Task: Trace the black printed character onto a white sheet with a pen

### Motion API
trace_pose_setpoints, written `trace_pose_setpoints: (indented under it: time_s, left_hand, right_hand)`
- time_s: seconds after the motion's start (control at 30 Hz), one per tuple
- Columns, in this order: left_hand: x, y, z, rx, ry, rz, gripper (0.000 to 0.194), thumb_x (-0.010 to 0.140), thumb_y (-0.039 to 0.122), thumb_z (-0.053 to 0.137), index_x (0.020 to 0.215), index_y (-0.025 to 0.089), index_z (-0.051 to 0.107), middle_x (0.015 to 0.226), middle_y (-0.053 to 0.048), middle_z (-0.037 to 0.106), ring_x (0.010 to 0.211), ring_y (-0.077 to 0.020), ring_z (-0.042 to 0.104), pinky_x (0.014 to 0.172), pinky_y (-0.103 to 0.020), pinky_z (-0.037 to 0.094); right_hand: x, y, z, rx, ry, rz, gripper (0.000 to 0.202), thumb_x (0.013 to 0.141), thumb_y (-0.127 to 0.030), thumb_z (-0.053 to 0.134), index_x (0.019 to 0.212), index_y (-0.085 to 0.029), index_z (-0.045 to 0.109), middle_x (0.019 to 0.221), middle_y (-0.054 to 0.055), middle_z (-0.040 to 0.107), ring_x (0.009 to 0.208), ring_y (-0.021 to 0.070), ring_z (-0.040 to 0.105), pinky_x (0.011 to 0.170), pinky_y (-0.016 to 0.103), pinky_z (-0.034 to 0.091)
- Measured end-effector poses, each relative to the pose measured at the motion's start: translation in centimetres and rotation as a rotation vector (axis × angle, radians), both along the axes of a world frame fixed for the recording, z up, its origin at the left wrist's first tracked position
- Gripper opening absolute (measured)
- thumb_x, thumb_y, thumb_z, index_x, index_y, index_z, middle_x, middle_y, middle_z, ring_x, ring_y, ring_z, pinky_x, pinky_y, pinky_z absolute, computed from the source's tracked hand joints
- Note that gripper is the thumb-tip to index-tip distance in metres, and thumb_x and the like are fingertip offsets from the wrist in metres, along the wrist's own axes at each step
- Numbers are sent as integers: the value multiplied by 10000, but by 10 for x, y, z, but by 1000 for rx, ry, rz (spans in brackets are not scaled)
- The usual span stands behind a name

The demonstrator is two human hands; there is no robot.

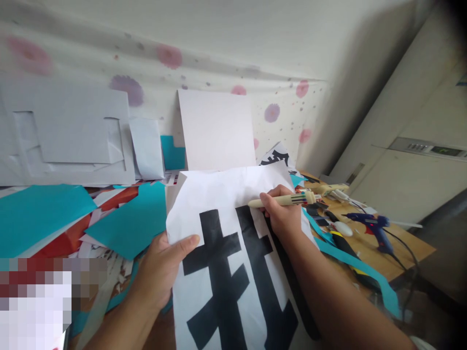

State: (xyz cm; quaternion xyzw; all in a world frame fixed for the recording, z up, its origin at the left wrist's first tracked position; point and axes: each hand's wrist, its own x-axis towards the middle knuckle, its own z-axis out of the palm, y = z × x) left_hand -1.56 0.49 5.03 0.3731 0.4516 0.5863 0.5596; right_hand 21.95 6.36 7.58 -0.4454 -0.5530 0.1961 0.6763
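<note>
A white sheet of paper (226, 187) printed with a large black character (224, 277) stands before me, tilted up toward the camera. My left hand (166, 260) grips its left edge, thumb flat on the front and fingers hidden behind. In my right hand (282, 214) is a cream multicolour ballpoint pen (286, 200), pinched between thumb and fingers. Its tip meets the paper near the top of a black stroke. My right wrist and forearm lie across the sheet's right side, hiding part of the character.
A blue glue gun (375, 226) with a cord lies on the wooden table (408, 248) at right, near teal paper strips (359, 260). Teal sheets (127, 221) and red scraps cover the left. White boards (217, 129) lean against the flowered wall covering (204, 63).
</note>
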Motion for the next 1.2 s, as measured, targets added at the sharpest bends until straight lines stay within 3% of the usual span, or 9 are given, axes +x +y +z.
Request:
trace_pose_setpoints:
  time_s: [0.4, 0.6, 0.83, 1.2]
  left_hand:
    - [3, 1, 3, -7, 48, 56, 680, 608, 378, 873, 1239, 209, 683, 1086, -70, 772, 1088, -316, 686, 987, -385, 523]
    - [2, -1, 3, 14, 37, 55, 674, 612, 378, 870, 1235, 204, 680, 1117, -80, 762, 1129, -328, 665, 1012, -404, 509]
    - [1, 0, 1, -18, 45, 41, 693, 628, 395, 862, 1253, 175, 661, 1086, -105, 767, 1041, -348, 700, 997, -470, 516]
    - [4, -2, 2, -10, 15, 52, 691, 616, 376, 865, 1247, 179, 664, 1112, -117, 758, 1188, -369, 628, 1033, -493, 486]
  right_hand:
    - [-2, -1, 0, 7, -58, -57, 265, 689, -328, 694, 547, -224, 497, 481, -44, 535, 450, 120, 476, 437, 251, 374]
    - [-2, 0, -1, 28, -98, -55, 262, 694, -308, 679, 539, -226, 484, 472, -54, 514, 452, 118, 469, 459, 256, 383]
    - [-1, 1, -3, 47, -103, -45, 285, 703, -318, 683, 533, -226, 474, 491, -47, 513, 483, 127, 483, 491, 267, 399]
    - [2, 2, -7, 64, -42, -15, 279, 708, -310, 688, 543, -224, 481, 502, -48, 525, 479, 125, 486, 483, 265, 396]
